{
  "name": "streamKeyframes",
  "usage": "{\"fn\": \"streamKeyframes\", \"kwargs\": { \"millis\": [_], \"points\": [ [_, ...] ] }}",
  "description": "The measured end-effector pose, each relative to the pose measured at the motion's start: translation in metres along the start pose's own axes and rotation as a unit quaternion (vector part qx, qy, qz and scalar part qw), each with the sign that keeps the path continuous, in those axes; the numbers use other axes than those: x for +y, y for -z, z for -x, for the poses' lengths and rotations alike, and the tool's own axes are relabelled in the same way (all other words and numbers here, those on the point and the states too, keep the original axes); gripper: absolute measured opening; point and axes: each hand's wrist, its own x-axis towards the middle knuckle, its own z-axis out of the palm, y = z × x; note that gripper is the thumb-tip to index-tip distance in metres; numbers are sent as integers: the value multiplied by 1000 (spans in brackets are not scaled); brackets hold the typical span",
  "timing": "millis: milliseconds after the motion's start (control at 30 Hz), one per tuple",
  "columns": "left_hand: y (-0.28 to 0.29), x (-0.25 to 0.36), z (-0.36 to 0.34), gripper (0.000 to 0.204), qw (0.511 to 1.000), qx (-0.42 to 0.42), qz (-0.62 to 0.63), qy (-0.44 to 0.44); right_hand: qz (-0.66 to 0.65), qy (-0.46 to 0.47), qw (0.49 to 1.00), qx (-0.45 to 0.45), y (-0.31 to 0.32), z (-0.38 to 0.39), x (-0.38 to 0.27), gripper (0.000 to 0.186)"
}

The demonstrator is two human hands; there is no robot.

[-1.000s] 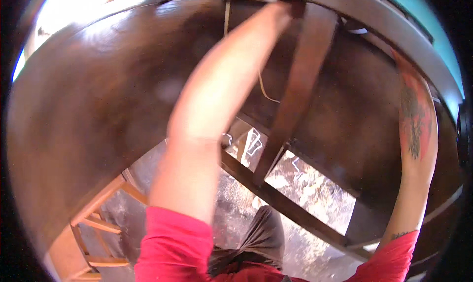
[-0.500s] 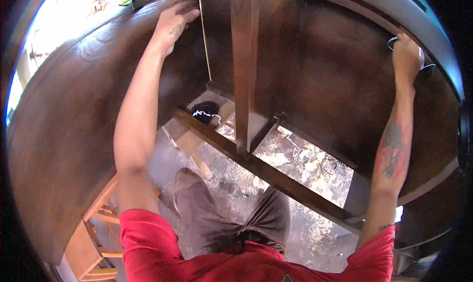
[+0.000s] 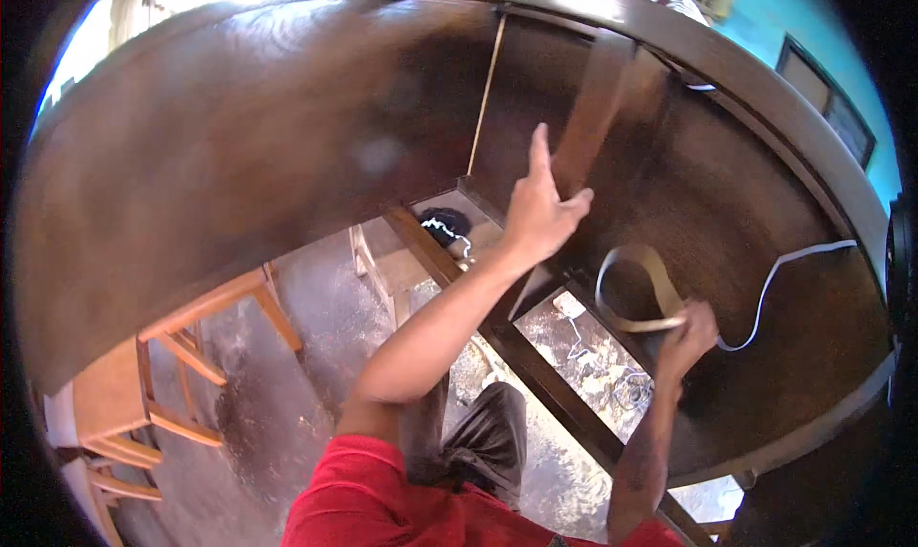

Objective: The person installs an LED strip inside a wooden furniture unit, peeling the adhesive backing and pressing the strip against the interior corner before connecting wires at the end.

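Note:
My right hand (image 3: 690,335) is closed around a looped flat strip (image 3: 639,325), tan on one face and whitish along its edge. From that hand a thin white length (image 3: 762,294) of what looks like the same strip sags and rises to the curved rim at the right. My left hand (image 3: 547,212) is open, its index finger stretched up and the thumb out to the side. It is in front of the dark wooden post (image 3: 604,107); whether it touches the post, I cannot tell. Behind both hands stands a dark brown wooden panel (image 3: 268,155).
A dark crossbar (image 3: 545,384) runs low across the frame. Orange-brown wooden chairs (image 3: 110,389) stand at the left. Under the frame lie a black bundle with white cord (image 3: 445,227) and a tangle of thin wire (image 3: 631,391) on the dusty floor (image 3: 287,394).
The view has swung toward the right. My right hand has come down from the rim, with the looped strip now in plain sight. My left hand has moved from the left panel to the post.

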Motion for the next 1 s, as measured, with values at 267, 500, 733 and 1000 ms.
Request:
{"fn": "streamKeyframes", "kwargs": {
  "millis": [267,500,733,1000],
  "points": [
    [7,-27,11,98,996,-8,77,-46,-63,-49,935,-347,19,135,-87,25],
    [78,-181,57,49,976,-201,70,-35,12,-42,944,-328,15,124,-109,29],
    [98,-266,85,31,955,-216,-198,-44,-43,-180,913,-364,1,111,-128,20],
    [106,-267,80,36,962,-173,-204,-45,3,-84,905,-416,-3,98,-141,15]
  ]
}}
